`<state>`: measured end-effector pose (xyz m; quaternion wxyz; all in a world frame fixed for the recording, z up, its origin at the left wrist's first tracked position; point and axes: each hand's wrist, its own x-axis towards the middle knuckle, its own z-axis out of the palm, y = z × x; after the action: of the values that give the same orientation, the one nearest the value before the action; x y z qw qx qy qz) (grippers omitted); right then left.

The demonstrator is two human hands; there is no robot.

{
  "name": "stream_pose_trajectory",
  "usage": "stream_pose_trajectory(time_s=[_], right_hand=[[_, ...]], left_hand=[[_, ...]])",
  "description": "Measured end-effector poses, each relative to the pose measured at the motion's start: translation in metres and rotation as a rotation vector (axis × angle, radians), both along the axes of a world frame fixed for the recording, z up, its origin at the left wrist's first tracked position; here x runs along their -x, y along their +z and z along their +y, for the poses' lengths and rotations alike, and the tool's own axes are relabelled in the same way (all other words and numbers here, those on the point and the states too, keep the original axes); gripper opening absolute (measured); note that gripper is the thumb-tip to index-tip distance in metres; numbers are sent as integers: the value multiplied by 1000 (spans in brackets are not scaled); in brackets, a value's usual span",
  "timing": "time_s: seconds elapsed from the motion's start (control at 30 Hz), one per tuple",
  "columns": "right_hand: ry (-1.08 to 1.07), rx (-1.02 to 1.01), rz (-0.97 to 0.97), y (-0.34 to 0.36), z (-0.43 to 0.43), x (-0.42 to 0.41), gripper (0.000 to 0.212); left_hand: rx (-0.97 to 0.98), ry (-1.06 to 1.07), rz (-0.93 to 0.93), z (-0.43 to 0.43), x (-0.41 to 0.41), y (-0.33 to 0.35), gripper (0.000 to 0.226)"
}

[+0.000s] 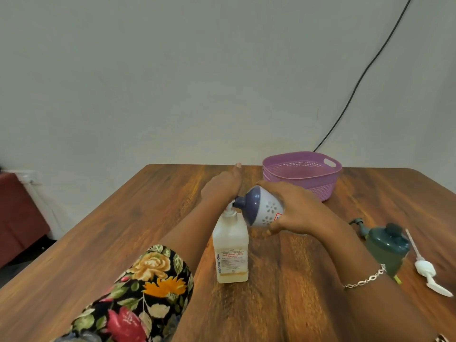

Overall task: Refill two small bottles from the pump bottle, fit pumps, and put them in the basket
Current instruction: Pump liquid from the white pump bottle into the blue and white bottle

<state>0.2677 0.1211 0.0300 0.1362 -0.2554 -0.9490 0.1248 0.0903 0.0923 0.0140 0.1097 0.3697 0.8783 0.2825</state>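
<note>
in the middle of the desk [98,243] the pump bottle [230,250] is standing, nearly empty, so probably light and tippy. the left hand [220,187] is resting on its pump [230,211], fingers straight. the right hand [301,211] is clamping its fingers round the small bottle [264,211], tilted to the pump: smooth, rigid, best held round its belly.

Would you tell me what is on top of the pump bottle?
The left hand rests on the pump bottle's white pump head, hiding most of it; the right hand holds the purple bottle tilted, neck toward it.
</note>
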Motion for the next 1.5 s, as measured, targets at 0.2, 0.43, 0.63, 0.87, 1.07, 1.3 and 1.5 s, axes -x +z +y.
stream_pose_trajectory(time_s=[0.2, 0.43, 0.63, 0.87, 1.07, 1.3, 1.5], right_hand=[[9, 3, 10, -1, 0, -1, 89], [3, -53, 30, 5, 1, -1, 90], [-4, -13, 4, -9, 2, 0, 92], [16, 2, 46, 3, 2, -2, 88], [-4, 7, 2, -3, 4, 0, 91], [16, 40, 27, -11, 4, 1, 87], [17, 5, 36, 4, 5, 0, 87]], left_hand=[[-13, 0, 47, -1, -1, 2, 79], [4, -28, 52, 4, 0, 13, 80], [-69, 55, 123, -2, -4, -2, 76], [-56, -44, 73, 1, 1, 23, 79], [-3, 59, 126, 4, -9, 12, 75], [-113, 102, 278, -5, -17, 12, 67], [-141, 58, 286, -4, -13, 26, 62]])
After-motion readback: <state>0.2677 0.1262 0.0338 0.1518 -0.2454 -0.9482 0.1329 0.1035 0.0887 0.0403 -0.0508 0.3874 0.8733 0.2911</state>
